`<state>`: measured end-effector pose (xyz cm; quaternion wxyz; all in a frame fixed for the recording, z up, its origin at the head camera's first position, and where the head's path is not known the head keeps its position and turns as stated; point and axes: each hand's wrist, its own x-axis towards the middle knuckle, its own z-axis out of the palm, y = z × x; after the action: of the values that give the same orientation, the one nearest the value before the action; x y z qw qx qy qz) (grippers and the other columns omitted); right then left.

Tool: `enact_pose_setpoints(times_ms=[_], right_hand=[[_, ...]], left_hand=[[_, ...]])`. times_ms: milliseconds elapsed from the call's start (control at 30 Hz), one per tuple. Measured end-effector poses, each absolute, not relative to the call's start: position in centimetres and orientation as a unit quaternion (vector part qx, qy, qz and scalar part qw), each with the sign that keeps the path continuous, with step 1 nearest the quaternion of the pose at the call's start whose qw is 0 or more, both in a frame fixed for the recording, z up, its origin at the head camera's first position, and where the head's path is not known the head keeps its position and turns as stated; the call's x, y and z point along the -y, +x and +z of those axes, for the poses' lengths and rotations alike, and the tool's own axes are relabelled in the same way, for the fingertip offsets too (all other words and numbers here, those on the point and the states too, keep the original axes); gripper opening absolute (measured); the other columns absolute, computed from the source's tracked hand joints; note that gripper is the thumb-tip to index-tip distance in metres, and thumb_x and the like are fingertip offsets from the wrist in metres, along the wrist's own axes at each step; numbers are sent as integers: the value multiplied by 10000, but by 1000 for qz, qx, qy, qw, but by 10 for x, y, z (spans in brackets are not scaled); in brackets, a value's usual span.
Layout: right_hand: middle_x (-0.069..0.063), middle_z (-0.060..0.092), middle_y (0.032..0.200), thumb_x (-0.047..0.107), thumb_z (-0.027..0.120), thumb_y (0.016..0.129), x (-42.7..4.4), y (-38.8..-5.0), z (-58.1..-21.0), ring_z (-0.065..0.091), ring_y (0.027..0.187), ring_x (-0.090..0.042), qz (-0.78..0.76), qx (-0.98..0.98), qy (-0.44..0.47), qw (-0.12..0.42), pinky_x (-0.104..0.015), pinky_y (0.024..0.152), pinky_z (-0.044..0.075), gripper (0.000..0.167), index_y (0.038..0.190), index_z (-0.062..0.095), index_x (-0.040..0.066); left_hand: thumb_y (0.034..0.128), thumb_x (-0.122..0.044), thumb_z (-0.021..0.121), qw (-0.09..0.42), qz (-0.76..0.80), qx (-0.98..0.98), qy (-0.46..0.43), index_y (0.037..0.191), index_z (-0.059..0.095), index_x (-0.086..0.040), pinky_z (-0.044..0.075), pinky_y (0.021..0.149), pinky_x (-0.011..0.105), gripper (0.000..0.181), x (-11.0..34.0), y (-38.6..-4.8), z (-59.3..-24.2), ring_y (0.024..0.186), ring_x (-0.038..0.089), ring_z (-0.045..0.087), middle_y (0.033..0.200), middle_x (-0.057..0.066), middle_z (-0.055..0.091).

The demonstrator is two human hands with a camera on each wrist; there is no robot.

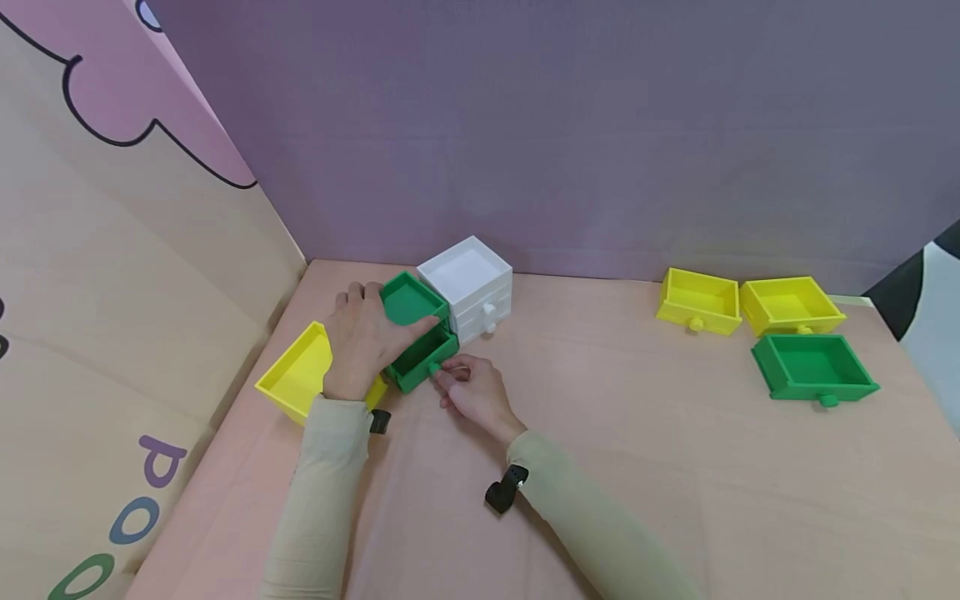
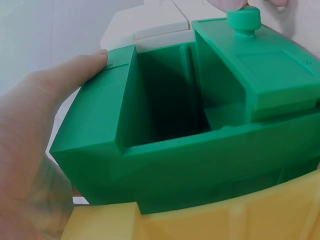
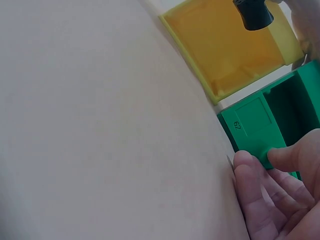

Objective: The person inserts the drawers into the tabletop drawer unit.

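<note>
A small green cabinet point(image 1: 408, 298) stands at the left of the table with its green drawer point(image 2: 285, 62) pulled partly out. My left hand point(image 1: 363, 337) grips the cabinet from the left, its thumb lying on the top front edge. At the drawer's front, my right hand point(image 1: 477, 392) pinches the round green knob point(image 2: 243, 20) between thumb and fingers. The opened drawer looks empty, though its depth is in shadow. Beside the cabinet, a yellow cabinet point(image 1: 292, 377) sits partly behind my left wrist.
A white cabinet point(image 1: 480, 304) with knobbed drawers touches the green one on its right. Far to the right lie two yellow drawers point(image 1: 697, 315) and a loose green drawer point(image 1: 817, 387). A purple-grey panel point(image 1: 562, 125) rises behind the pink tabletop point(image 1: 637, 467).
</note>
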<state>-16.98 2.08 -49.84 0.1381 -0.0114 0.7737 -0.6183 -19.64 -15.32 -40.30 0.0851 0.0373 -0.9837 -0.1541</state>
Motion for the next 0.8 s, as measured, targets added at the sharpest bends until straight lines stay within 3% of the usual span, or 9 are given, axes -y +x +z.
enact_pose_setpoints(times_ms=[800], right_hand=[[-166, 811, 971, 153, 693, 1030, -16, -177, -499, 690, 571, -102, -621, -774, -28, 122, -200, 581, 545, 213, 1167, 720, -9]], left_hand=[[802, -829, 671, 78, -149, 985, 41, 1396, 561, 14, 557, 904, 590, 1038, 154, -199, -404, 1152, 403, 566, 1298, 243, 596]])
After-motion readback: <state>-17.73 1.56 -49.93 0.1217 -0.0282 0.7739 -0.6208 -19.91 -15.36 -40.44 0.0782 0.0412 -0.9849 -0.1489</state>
